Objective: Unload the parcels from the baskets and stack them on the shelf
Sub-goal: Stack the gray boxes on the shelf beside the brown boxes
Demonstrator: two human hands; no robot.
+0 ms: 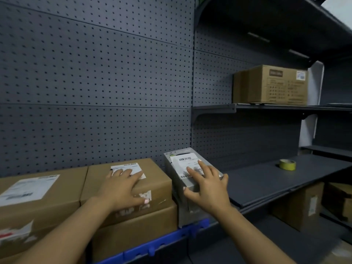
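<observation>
A grey parcel [178,180] with a white barcode label stands on the dark shelf [262,183], tight against a brown cardboard parcel [160,176]. My right hand [207,187] lies on the grey parcel's top and near corner, fingers spread over the label. My left hand [122,187] rests flat on the brown parcel's top, fingertips on its white label. That brown parcel sits on another brown box [137,235]. A wider labelled brown parcel [42,193] stands to the left.
A roll of yellow tape [287,164] lies on the shelf at the right. A large cardboard box [272,84] stands on the upper shelf. More boxes [299,210] sit below the shelf at lower right. A blue edge [152,246] runs along the front. Pegboard backs the shelving.
</observation>
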